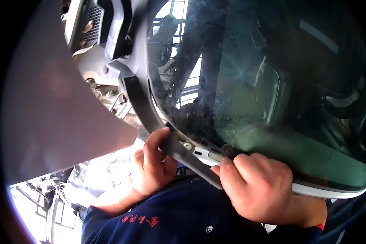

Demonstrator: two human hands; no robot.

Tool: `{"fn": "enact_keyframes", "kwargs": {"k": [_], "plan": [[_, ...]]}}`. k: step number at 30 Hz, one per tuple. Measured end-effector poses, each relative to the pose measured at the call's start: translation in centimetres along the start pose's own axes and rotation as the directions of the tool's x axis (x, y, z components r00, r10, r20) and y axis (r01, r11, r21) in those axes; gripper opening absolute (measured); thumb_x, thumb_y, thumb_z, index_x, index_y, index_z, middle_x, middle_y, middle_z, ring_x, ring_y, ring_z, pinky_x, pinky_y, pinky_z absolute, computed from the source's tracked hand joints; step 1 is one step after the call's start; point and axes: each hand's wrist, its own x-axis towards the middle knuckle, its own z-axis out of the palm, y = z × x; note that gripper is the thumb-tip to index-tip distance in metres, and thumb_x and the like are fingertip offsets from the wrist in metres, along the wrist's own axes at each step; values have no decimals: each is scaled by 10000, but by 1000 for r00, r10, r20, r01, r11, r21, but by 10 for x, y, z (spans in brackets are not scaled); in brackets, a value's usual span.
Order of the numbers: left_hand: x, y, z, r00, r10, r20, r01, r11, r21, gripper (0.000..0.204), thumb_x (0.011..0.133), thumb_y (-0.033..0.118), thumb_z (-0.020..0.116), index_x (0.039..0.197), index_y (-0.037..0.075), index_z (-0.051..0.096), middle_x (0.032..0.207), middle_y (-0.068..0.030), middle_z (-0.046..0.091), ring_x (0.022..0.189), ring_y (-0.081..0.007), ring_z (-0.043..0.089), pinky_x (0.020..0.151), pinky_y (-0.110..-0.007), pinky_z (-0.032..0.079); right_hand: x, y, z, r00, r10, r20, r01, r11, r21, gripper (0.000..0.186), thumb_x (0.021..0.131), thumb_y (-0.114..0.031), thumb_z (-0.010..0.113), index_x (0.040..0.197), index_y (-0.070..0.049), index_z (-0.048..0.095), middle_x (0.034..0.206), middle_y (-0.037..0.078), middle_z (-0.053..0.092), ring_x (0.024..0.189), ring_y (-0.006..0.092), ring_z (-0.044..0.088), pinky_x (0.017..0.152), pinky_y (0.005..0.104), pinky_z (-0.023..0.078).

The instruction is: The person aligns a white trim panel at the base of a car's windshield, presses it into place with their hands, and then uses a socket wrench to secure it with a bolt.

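Note:
A long dark grey plastic trim strip [140, 103] runs along the lower corner of a car windshield [240, 93], partly lifted off the white body edge [203, 153]. My left hand [152, 166] is closed around the middle of this strip, its index finger bent over the upper side. My right hand [258, 187] is closed at the glass edge, beside the strip's near end. Its fingertips press together by the white edge, where a small dark lump [229, 151] shows. What these fingers hold is hidden. A round-headed fastener [187, 145] sits on the exposed edge between my hands.
A raised hood panel [65, 105] fills the left side. Beyond it lie a grey cowl cover [118, 32] and a vent grille [93, 24] with dry leaves. Engine bay parts [110, 95] show beneath the strip. A steering wheel [343, 99] is visible through the glass.

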Motion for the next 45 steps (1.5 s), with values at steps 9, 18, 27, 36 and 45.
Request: {"fn": "enact_keyframes", "kwargs": {"k": [9,18,27,36,45], "plan": [[-6,-14,6,995,-16,-93,12,999,-47,533,973,80,666,1457,60,445,581,-112,648,571,-336,724,533,-418,559,8,-8,-21,969,37,244,-46,998,32,239,798,-154,813,792,-70,589,750,95,573,710,343,642,628,467,511],[20,-14,8,993,29,-117,-42,993,-110,310,1045,140,597,1307,-5,514,633,-107,720,636,-285,772,604,-396,591,-12,-5,8,983,-56,-173,31,989,-146,226,789,-169,836,915,-31,710,923,135,678,899,373,696,776,488,545],[17,-25,9,978,200,-66,-199,980,21,368,1057,233,574,1152,-113,497,642,-95,751,571,-215,757,571,-317,590,-66,-33,58,876,-84,-474,-150,888,-435,451,698,-296,927,1017,-108,670,1064,46,609,1107,279,577,1003,435,431],[-4,-18,5,957,282,-59,-260,932,252,636,877,313,869,1256,-57,517,737,-108,773,679,-218,774,632,-353,593,-71,-21,72,801,-294,-522,-70,820,-569,331,825,-258,865,1058,-81,710,1013,48,665,1050,269,631,974,431,457],[-1,-21,14,964,260,61,-265,959,101,603,944,194,813,1390,-35,478,841,-131,779,676,-208,774,509,-296,595,-8,-119,331,670,-401,-625,465,882,-68,164,830,-215,754,902,-138,628,824,-11,620,750,181,661,685,352,533]]}}
